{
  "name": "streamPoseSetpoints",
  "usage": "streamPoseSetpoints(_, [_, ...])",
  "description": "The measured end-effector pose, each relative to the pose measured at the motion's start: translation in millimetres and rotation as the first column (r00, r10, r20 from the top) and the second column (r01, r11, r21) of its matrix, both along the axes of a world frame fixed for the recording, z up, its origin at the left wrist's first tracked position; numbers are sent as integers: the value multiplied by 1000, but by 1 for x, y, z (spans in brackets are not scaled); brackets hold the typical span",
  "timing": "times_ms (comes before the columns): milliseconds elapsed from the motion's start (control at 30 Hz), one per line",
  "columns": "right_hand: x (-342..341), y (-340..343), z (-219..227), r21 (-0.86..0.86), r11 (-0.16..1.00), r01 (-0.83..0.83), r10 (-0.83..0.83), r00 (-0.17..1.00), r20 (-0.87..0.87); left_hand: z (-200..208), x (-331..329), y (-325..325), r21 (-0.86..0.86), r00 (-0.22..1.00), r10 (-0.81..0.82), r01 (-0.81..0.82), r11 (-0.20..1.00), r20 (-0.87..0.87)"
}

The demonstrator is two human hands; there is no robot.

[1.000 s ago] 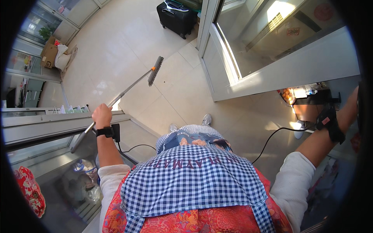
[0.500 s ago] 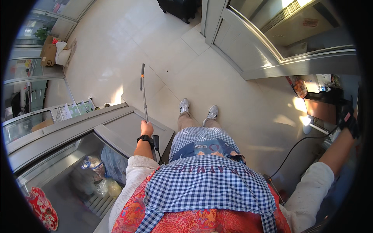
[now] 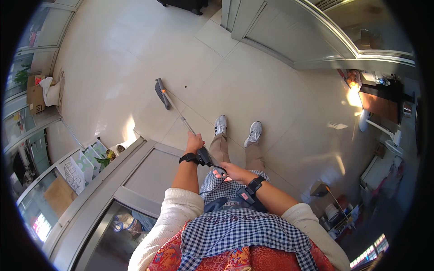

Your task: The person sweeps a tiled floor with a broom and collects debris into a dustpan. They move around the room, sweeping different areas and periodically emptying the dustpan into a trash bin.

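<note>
Bright daylight fills the scene. Sun glare burns on the pale floor tiles (image 3: 129, 128). Fisheye bending curves the edges; the rim is black.

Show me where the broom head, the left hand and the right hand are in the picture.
broom head (image 3: 161, 93), head view, on the middle of the dark bristle block.
left hand (image 3: 195, 143), head view, on the back of the hand.
right hand (image 3: 234, 172), head view, on the back of the hand.

Squeegee (image 3: 181, 118) lowered toward floor, right hand (image 3: 234, 172) apparently now gripping handle

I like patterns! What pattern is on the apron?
Blue-and-white checks on the apron, clearest in the head view.
</note>
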State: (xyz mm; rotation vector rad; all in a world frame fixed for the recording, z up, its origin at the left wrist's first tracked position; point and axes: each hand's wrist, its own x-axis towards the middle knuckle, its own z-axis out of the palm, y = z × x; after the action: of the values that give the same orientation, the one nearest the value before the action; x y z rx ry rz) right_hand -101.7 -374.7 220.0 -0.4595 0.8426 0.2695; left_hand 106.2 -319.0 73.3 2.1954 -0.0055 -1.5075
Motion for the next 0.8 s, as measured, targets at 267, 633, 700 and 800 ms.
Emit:
streamPoseSetpoints(267, [-44,-6,41,310,887,341,-338,939,-63,66,-90,-41,-274,980,-41,-15,962,-195])
streamPoseSetpoints(633, [36,33,-37,17,948,319,-305,921,-243,106,52,21,-189,890,-26,125,974,456])
streamPoseSetpoints(700, [22,38,-56,-124,962,243,-270,916,-296,129,87,61,-63,846,-74,126,990,527])
streamPoseSetpoints(800, [-6,37,-79,-667,729,-156,-140,919,-368,169,124,120,171,786,-139,43,984,603])
